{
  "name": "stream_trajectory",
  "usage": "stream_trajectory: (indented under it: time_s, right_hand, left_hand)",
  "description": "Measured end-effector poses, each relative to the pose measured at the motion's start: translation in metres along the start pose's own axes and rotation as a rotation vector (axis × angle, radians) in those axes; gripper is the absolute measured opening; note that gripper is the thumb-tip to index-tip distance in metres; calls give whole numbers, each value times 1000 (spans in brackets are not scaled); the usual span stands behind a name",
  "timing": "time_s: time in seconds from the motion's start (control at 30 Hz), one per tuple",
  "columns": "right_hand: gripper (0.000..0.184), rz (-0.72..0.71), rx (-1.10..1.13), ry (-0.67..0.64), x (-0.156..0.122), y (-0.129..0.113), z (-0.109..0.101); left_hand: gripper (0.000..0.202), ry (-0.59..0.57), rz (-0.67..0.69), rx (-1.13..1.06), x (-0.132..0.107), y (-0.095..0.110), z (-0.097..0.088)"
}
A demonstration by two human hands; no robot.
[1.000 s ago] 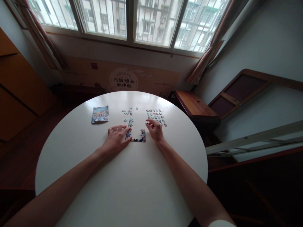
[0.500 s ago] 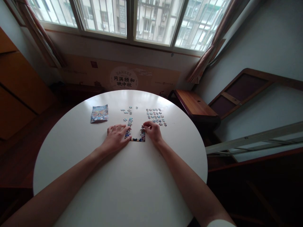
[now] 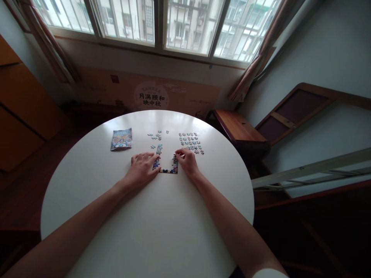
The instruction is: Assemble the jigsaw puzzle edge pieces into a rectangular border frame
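A partly joined jigsaw puzzle lies on the white round table, forming a U of left side, bottom edge and right side. My left hand rests with fingers spread, its thumb and fingertips on the left side of the puzzle. At the top of the right side, my right hand pinches a small puzzle piece between thumb and forefinger. The fingers partly cover that piece. Rows of loose puzzle pieces lie beyond my right hand, and a few scattered pieces lie beyond the puzzle.
A colourful picture sheet lies at the table's left rear. Past the table's right edge stands a wooden bench. Behind the table is a printed cardboard panel beneath the barred window.
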State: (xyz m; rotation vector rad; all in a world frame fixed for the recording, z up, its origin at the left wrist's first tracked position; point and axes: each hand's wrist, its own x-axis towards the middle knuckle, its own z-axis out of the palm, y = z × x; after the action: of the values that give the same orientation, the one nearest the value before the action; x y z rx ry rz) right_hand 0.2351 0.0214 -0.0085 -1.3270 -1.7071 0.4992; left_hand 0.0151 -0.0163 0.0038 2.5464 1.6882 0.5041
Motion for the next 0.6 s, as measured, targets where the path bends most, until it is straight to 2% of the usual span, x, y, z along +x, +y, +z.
stream_trajectory:
  time_s: [0.2,0.33,0.47,0.6]
  right_hand:
    - [34,-59,-70,81,3,3,-10]
    - [39,-11,-76,57,4,4,-15]
    - [40,24,-121,-5,1,3,-11]
    - [31,44,-142,-42,0,3,-9]
  left_hand:
    - [47,4,2,-13,0,-3,3]
    - [47,-1,3,-21,0,-3,2]
    - [47,-4,1,-26,0,-2,1]
    - [47,3,0,-20,0,-2,2]
